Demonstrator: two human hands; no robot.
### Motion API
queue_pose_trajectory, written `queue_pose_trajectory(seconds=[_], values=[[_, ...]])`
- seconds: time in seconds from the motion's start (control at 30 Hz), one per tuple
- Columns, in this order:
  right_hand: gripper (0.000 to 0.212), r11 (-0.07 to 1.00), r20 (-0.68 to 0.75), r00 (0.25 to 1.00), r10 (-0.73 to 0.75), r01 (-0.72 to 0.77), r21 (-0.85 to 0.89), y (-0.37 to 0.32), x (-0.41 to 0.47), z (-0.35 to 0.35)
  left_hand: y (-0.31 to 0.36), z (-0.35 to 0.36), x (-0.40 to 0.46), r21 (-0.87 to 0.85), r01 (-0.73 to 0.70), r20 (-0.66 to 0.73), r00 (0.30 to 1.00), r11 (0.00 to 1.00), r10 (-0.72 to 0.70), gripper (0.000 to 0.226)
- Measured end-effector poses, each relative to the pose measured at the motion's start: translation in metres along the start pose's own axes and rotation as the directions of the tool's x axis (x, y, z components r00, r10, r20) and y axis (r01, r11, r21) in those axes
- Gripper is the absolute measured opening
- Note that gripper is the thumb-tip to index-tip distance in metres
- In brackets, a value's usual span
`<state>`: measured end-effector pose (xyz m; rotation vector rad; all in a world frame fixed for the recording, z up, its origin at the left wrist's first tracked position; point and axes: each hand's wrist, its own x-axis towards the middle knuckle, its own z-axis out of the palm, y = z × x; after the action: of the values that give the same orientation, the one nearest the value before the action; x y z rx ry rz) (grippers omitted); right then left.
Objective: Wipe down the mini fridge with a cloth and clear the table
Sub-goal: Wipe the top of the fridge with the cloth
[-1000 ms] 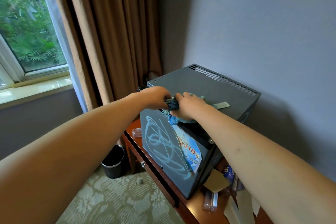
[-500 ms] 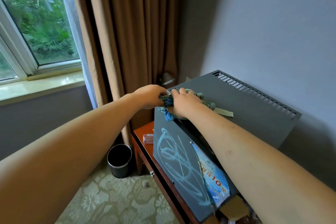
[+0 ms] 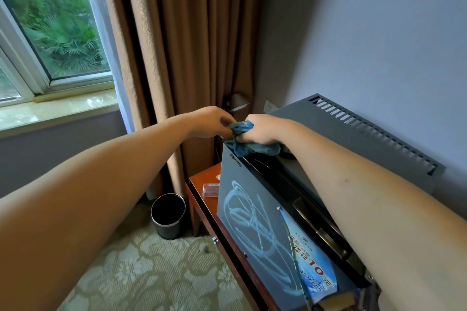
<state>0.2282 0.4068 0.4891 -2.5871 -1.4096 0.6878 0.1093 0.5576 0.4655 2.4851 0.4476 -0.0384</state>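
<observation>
In the head view, both hands are at the far top corner of the mini fridge, which stands on the desk. The right hand has its fingers clamped on the blue cloth, pressing it on the top edge of the fridge door. The left hand pinches the upper end of the same cloth, fingers curled on it.

Compared with half a second ago, the hands have moved further toward the corner of the fridge near the curtain, and the cloth is more bunched; the pale strip lying beside it on the top is not visible now.

On the fridge door there are pale wipe streaks and a blue leaflet printed with a red "10". A small clear box lies on the desk left of the fridge, and a black bin stands on the floor beside the desk.
</observation>
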Motion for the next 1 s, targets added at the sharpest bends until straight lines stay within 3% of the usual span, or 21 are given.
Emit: queue_pose_trajectory(seconds=[0.17, 0.57, 0.87, 1.0], values=[[0.052, 0.989, -0.271, 0.963, -0.016, -0.026, -0.149, -0.005, 0.006, 0.027, -0.006, -0.007, 0.002, 0.119, -0.033, -0.085, 0.995, 0.992, 0.043, 0.023], [0.053, 0.981, -0.408, 0.913, 0.015, -0.094, -0.173, -0.018, 0.015, 0.046, -0.019, 0.007, 0.004, 0.111, 0.005, -0.23, 0.973, 0.994, 0.021, 0.031], [0.05, 0.973, -0.386, 0.922, -0.032, -0.059, -0.222, -0.012, -0.029, 0.057, 0.002, 0.046, -0.038, 0.115, 0.011, -0.384, 0.923, 0.993, 0.034, 0.04], [0.055, 0.958, -0.39, 0.918, -0.065, -0.052, -0.283, -0.008, -0.058, 0.069, 0.017, 0.074, -0.067, 0.067, 0.016, -0.426, 0.905, 0.998, 0.014, 0.032]])
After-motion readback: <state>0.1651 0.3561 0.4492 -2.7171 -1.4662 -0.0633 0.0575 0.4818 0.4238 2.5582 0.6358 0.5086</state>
